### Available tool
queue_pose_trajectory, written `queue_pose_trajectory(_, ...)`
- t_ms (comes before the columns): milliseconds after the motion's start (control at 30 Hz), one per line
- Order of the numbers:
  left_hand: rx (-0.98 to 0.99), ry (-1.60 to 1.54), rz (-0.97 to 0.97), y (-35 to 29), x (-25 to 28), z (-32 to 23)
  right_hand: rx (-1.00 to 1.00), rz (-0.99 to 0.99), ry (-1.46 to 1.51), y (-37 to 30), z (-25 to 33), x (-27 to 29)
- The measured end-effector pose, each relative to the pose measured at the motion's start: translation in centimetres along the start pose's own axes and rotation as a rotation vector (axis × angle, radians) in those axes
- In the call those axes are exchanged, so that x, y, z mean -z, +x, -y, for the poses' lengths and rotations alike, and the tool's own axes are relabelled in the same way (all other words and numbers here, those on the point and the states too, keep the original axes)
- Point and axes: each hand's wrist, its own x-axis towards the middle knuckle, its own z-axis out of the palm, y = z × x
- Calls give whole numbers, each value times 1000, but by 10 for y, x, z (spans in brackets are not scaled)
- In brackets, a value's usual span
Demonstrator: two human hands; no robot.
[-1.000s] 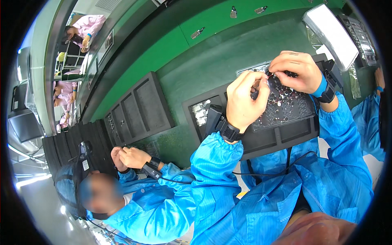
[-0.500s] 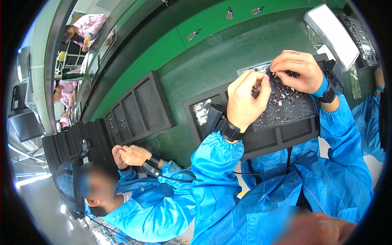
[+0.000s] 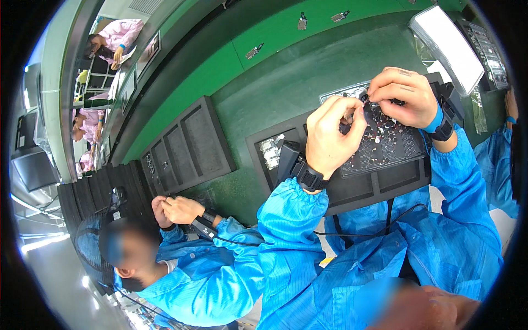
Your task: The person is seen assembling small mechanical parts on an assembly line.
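Note:
My left hand (image 3: 334, 135) and my right hand (image 3: 402, 94) meet fingertip to fingertip over a clear plastic tray (image 3: 360, 166). Both are closed in a pinch, and whatever lies between the fingers is too small and covered to name. Many tiny round parts (image 3: 377, 140), some silvery and some dark, are scattered across the tray beneath them. The tray rests on a black foam tray (image 3: 352, 190) with compartments. Silvery flat pieces (image 3: 270, 151) fill its left compartment, beside my left wrist.
Left of me, a co-worker's hands (image 3: 179, 210) are close together near another black compartment tray (image 3: 206, 143). Stacked black trays (image 3: 104, 187) stand beyond. A white slab-like box (image 3: 448, 49) sits at the far right. Small metal parts (image 3: 302, 22) lie on a green belt (image 3: 220, 71) at the back.
The belt's small metal parts and its seam have shifted slightly left. My right hand has moved a little to the right; my left hand stays nearly in place, both still pinching.

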Motion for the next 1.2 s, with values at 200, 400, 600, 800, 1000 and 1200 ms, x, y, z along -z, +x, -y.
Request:
queue_pose_trajectory(200, 3, -28, -1, 0, 0, -1, -8, 15, 19, 1, -2, -2)
queue_pose_trajectory(400, 2, -12, 0, 2, 0, -1, -36, 25, 30, 0, 1, 1)
queue_pose_trajectory(600, 138, -132, -12, -2, -2, 5, -45, 26, 34, 6, 9, -6)
queue_pose_trajectory(800, 132, -136, 10, -4, -5, 4, -71, 16, 40, 2, 6, -12)
queue_pose_trajectory(1000, 112, -154, 100, -5, -3, 5, -114, 36, 30, 5, 9, -9)
queue_pose_trajectory(1200, 247, -306, 88, -3, -5, 3, -177, -50, 62, 0, 6, -1)
